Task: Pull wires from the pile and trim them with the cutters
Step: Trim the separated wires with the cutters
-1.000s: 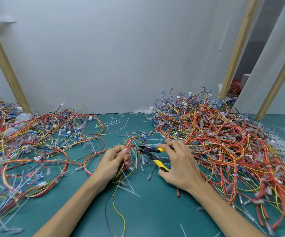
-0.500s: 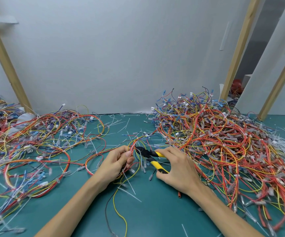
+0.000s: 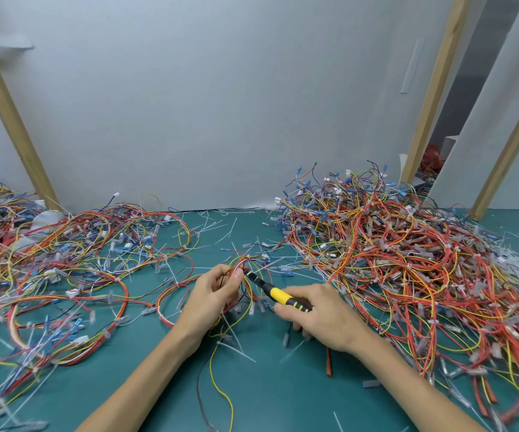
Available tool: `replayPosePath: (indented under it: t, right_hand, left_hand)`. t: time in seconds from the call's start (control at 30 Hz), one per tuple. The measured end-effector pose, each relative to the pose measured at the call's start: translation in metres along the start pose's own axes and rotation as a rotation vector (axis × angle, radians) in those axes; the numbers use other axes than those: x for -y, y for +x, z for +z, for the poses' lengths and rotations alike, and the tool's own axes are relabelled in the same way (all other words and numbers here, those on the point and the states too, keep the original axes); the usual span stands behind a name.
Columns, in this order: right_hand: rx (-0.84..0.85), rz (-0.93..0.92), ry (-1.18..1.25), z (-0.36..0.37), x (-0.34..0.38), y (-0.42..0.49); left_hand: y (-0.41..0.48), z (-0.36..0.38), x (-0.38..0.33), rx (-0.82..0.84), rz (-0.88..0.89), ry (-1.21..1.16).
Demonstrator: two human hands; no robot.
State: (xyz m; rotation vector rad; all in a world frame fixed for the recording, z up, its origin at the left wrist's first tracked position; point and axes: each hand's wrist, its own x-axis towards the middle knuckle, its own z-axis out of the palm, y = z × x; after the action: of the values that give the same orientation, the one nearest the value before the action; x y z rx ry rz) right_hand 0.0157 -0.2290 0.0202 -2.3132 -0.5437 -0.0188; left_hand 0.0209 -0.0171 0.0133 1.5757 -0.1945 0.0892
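Note:
My left hand (image 3: 213, 291) pinches a small bundle of red, yellow and black wires (image 3: 245, 266) just above the green table at centre. My right hand (image 3: 320, 313) grips the yellow-and-black cutters (image 3: 283, 297), whose dark jaws point left and touch the bundle right by my left fingertips. A big tangled pile of wires (image 3: 407, 269), mostly red and yellow, fills the right side. Loose ends of the held bundle trail down toward the near edge.
A second, flatter spread of wires (image 3: 64, 260) covers the left of the green table (image 3: 283, 400). White cable-tie scraps (image 3: 217, 227) litter the middle and far right. Slanted wooden posts (image 3: 11, 120) and a grey wall stand behind.
My right hand turned the cutters so the handles lie closed together and pushed the jaws left onto the bundle. My left hand lifted the wires slightly toward the jaws.

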Motion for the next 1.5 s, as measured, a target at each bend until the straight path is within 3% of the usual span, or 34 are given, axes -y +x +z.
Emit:
replayPosePath:
  t: [0.1, 0.33, 0.63, 0.9, 1.1, 1.27, 1.4, 1.5]
  right_hand:
    - [0.009, 0.029, 0.073, -0.001, 0.002, -0.001]
    - [-0.206, -0.024, -0.277, 0.004, -0.004, -0.003]
    - [-0.282, -0.039, -0.386, 0.006, -0.004, -0.004]
    - [-0.186, 0.023, -0.102, 0.005, 0.003, -0.004]
    - [0.012, 0.106, 0.098, -0.001, 0.005, -0.003]
    - [0.037, 0.102, 0.134, -0.001, 0.006, -0.003]
    - [-0.132, 0.006, -0.170, 0.012, 0.004, -0.004]
    - [-0.158, -0.002, -0.302, 0.015, 0.003, -0.004]
  left_hand:
    - [-0.002, 0.004, 0.001, -0.029, 0.026, 0.060]
    - [0.001, 0.001, 0.005, -0.008, -0.043, 0.089]
    - [0.001, 0.000, 0.007, -0.028, -0.021, 0.068]
    - [0.000, 0.003, 0.009, -0.060, 0.011, 0.094]
    - [0.000, 0.003, 0.010, -0.095, 0.052, 0.102]
    - [0.000, 0.001, 0.011, -0.082, 0.017, 0.076]
    - [0.000, 0.001, 0.010, -0.116, 0.007, 0.044]
    - [-0.001, 0.001, 0.010, -0.101, 0.009, 0.047]
